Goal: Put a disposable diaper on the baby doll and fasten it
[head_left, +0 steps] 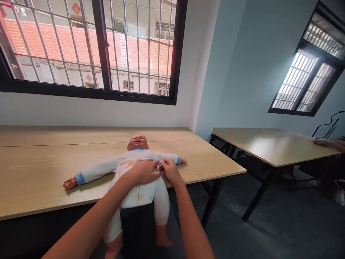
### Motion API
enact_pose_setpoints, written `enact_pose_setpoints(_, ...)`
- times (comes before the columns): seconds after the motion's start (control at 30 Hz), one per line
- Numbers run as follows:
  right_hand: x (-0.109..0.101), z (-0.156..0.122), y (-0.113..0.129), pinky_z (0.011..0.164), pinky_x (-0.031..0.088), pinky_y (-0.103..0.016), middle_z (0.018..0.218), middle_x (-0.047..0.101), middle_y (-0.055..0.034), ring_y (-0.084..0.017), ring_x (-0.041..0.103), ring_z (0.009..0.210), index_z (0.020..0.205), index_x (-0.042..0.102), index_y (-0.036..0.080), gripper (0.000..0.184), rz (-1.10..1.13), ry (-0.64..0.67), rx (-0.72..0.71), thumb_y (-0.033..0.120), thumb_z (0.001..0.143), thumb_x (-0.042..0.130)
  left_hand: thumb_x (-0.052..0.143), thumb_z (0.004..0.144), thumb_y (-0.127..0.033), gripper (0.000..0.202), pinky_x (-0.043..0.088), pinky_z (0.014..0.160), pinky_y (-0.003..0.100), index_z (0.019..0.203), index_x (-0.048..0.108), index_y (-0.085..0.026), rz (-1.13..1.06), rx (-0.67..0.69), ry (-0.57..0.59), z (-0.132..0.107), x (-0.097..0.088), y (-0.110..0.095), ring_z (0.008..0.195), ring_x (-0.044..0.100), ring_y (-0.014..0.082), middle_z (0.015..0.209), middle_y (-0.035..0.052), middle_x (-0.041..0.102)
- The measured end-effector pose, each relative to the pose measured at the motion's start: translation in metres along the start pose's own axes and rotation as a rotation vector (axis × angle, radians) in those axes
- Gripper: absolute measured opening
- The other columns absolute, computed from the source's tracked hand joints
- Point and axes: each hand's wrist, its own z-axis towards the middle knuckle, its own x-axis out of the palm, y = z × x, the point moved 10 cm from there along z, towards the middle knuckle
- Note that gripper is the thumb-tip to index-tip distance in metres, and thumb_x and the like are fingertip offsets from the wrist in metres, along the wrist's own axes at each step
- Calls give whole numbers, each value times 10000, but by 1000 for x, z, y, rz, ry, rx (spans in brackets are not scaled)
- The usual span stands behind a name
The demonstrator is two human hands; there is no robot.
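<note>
A baby doll (pixel 137 142) in a white suit with blue cuffs lies on its back at the edge of the wooden table (pixel 48 162), arms spread and legs hanging over the edge. A white diaper (pixel 138 196) with yellow and pink print is around its hips. My left hand (pixel 145 171) lies across the diaper's front, its fingers closed at the side edge of the waist. Close beside it, my right hand (pixel 169 171) pinches the diaper's side at the hip on the right of the view. The pinched part is mostly hidden by my fingers.
A second wooden table (pixel 258 142) stands to the right, beyond a gap showing dark floor (pixel 231 212). At its far end, another person's arm (pixel 327 144) rests on the tabletop. A barred window (pixel 107 91) is in the wall behind my table.
</note>
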Motion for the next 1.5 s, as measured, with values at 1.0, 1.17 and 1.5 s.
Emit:
enact_pose_setpoints(1.0,0,-1,5,576,328,-289,521,455,36,-134,379,572,507,511,221,374,-124,-163,-9,422,788,655,541,979,-350,253,449,1081,422,990,766,-237,-142,80,-244,-16,-5,-3,1257,630,306,1157,80,782)
enact_pose_setpoints(1.17,-5,-1,2,578,353,-296,519,503,28,-131,403,536,519,527,221,360,-113,-208,5,427,797,626,500,1009,-338,362,503,900,380,750,727,-228,-146,79,-251,-21,-10,-9,923,693,257,859,47,760)
enact_pose_setpoints(1.5,-19,-2,-2,588,345,-305,512,473,29,-126,395,525,504,523,220,392,-42,-307,34,444,811,619,704,896,-525,468,418,1222,518,1269,709,-243,-346,-130,-666,-107,-13,31,1419,553,353,1492,113,632)
